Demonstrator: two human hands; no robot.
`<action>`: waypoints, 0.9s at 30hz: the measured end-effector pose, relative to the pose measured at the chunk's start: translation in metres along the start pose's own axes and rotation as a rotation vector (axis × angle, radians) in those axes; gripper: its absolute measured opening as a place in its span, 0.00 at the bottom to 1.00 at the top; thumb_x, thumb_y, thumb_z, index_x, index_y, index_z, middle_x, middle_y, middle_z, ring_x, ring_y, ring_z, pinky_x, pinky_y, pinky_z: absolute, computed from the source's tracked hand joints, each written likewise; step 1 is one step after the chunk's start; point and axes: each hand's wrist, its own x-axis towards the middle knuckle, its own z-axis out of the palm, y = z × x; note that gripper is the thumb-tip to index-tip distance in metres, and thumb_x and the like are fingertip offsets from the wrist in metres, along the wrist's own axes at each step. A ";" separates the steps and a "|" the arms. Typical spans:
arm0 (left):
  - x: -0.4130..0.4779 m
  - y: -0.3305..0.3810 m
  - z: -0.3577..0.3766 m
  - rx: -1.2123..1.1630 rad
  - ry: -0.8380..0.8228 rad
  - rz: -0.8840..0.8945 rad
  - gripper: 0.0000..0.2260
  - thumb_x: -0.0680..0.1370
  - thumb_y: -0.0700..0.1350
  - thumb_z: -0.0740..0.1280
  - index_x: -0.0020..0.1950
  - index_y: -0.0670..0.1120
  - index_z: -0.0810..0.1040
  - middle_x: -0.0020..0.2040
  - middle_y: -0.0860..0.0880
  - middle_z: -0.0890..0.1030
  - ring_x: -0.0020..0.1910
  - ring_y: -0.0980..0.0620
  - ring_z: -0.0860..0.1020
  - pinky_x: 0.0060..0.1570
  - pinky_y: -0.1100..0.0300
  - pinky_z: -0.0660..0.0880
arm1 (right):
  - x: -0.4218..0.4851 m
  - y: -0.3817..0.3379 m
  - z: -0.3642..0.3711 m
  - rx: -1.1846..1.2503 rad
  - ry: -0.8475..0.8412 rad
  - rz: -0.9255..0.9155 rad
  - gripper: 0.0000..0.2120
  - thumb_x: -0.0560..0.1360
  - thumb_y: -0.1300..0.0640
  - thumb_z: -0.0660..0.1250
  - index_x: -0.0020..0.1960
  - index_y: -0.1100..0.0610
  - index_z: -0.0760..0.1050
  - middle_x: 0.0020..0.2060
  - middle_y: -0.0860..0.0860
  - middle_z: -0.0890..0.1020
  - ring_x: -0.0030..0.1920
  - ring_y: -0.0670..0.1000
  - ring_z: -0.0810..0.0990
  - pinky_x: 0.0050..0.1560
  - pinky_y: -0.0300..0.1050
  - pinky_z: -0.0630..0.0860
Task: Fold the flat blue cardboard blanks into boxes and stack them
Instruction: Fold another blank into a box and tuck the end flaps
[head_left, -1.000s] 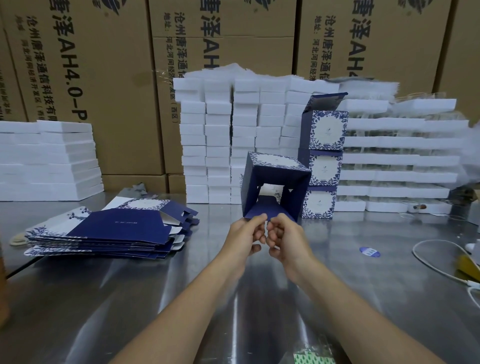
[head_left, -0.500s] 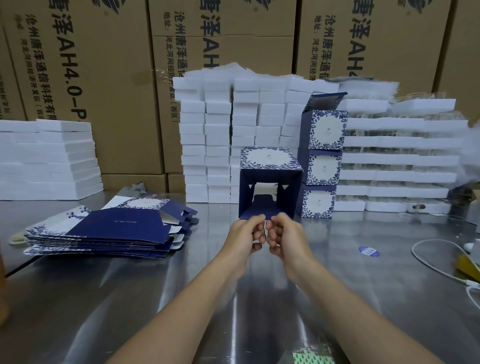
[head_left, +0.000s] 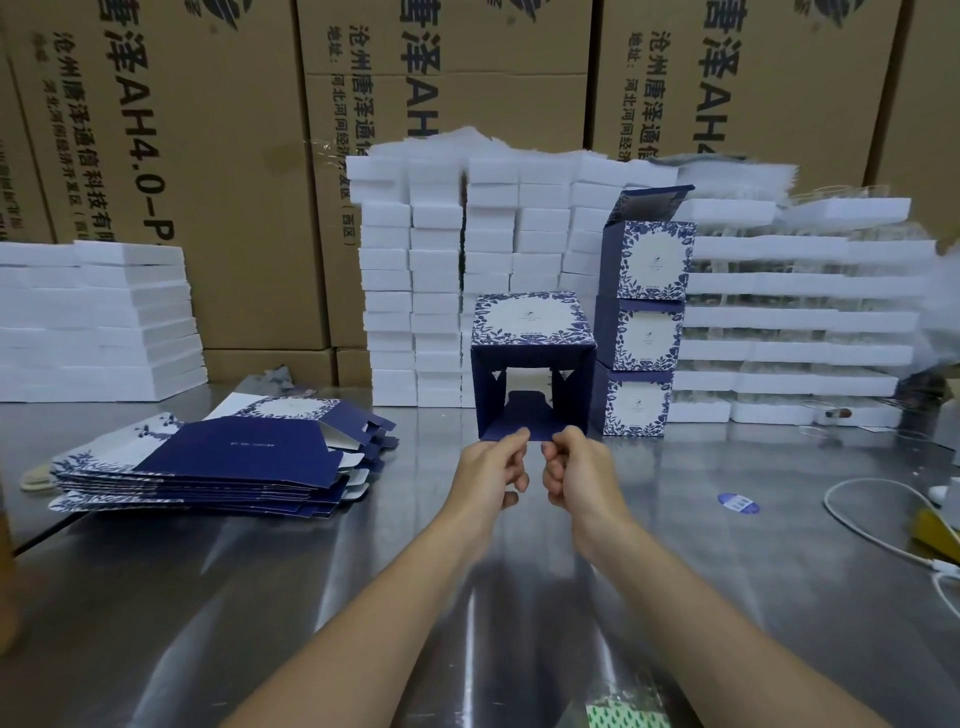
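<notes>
A half-formed blue box (head_left: 532, 332) stands squared up as an open tube in front of me, its floral white panel on top and its open end facing me. My left hand (head_left: 491, 470) and my right hand (head_left: 576, 470) each pinch the near bottom edge of the blue box, fingers curled, with a small gap between them. A pile of flat blue blanks (head_left: 218, 457) lies on the metal table (head_left: 311, 597) to the left. Three finished boxes (head_left: 641, 332) stand stacked just right of the held box, the top one with its lid flap up.
White foam blocks are stacked behind the box (head_left: 457, 280), at the far left (head_left: 98, 322) and at the right (head_left: 795, 312). Big brown cartons (head_left: 208, 156) form the back wall. A white cable (head_left: 872, 525), a round blue sticker (head_left: 737, 503) and a yellow object (head_left: 935, 530) lie at the right.
The box has swung from a skewed diamond shape into an upright square tube. My hands have drawn slightly apart along its bottom edge.
</notes>
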 end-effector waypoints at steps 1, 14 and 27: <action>-0.001 -0.001 0.002 0.004 0.008 -0.003 0.15 0.83 0.49 0.67 0.38 0.48 0.71 0.29 0.52 0.67 0.28 0.53 0.70 0.39 0.56 0.66 | 0.001 0.000 0.000 -0.008 0.009 -0.001 0.15 0.80 0.58 0.59 0.34 0.56 0.70 0.23 0.48 0.65 0.23 0.48 0.61 0.26 0.39 0.59; 0.001 -0.004 0.001 0.029 0.053 -0.023 0.16 0.84 0.48 0.61 0.37 0.49 0.66 0.29 0.52 0.65 0.30 0.52 0.69 0.38 0.55 0.63 | 0.011 0.008 -0.004 -0.035 0.036 0.012 0.15 0.80 0.57 0.58 0.35 0.57 0.71 0.22 0.48 0.65 0.22 0.48 0.62 0.25 0.41 0.58; 0.002 -0.001 0.001 0.064 0.088 -0.026 0.13 0.83 0.44 0.56 0.38 0.48 0.65 0.27 0.53 0.65 0.30 0.52 0.68 0.36 0.56 0.62 | 0.018 0.013 -0.008 -0.067 0.087 0.051 0.14 0.77 0.53 0.58 0.35 0.56 0.71 0.22 0.48 0.65 0.22 0.49 0.65 0.25 0.40 0.61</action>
